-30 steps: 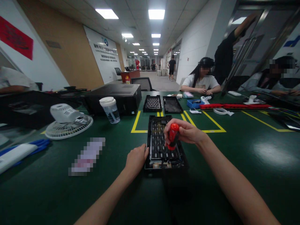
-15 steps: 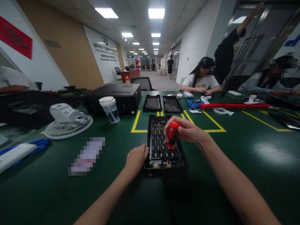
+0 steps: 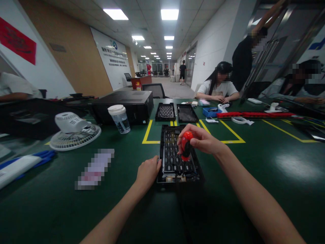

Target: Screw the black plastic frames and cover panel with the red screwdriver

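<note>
A shallow black rectangular case point(image 3: 199, 171) lies on the green table in front of me, with a patterned black panel point(image 3: 170, 159) inside it. My left hand point(image 3: 148, 171) grips the case's left side, thumb and fingers at the edge. In my right hand point(image 3: 200, 139) is a red-and-black screwdriver point(image 3: 187, 144), held near upright by its handle. Its thin shaft points down at the near end of the case, beside a small tan strip point(image 3: 172, 178). Whether the tip sits in a screw is too small to tell. A dark cable runs from the near edge towards me.
Beyond the case lie two similar black trays point(image 3: 165, 118) point(image 3: 188, 118). To the left are a lidded cup point(image 3: 120, 120), a white fan point(image 3: 74, 132) and a large black box point(image 3: 122, 101). A blue bin point(image 3: 210, 113) and white tape roll point(image 3: 238, 120) are at the right. Other people sit across.
The screwdriver and both my hands stay almost in place, with only a slight shift of the right fingers on the handle. In the background, the standing person by the door has turned their head.
</note>
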`<action>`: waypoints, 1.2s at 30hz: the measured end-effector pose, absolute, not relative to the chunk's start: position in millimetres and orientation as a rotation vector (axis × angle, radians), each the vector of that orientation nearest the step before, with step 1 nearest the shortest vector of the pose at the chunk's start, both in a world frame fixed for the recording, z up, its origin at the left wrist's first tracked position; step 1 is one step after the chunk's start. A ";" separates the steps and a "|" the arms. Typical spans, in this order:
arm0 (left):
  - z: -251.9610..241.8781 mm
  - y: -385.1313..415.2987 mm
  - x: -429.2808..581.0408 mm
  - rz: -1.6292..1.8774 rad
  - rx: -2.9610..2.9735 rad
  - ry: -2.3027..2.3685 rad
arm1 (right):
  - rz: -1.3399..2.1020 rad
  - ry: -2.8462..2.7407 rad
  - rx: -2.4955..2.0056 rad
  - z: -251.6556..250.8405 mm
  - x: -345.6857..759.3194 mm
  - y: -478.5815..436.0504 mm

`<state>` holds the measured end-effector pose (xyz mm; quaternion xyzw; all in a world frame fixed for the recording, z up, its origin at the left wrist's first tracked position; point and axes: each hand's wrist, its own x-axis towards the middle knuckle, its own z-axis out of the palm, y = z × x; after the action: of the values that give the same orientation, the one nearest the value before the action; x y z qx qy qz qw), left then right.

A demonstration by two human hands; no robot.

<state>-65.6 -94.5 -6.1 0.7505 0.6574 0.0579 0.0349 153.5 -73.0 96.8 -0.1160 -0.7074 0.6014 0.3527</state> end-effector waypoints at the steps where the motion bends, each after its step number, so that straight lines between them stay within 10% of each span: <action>1: -6.0 -94.4 -65.5 0.179 2.311 2.018 | 1.548 -1.830 -0.302 96.9 153.3 -73.2; 36: -3.4 -95.2 -64.3 0.144 2.287 2.021 | 0.978 -1.983 -0.724 111.8 144.1 -89.9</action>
<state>-64.3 -95.2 -3.4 0.7479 0.6607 0.0472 0.0431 144.1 -89.9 111.8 -0.2856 -0.7825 0.3859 0.3964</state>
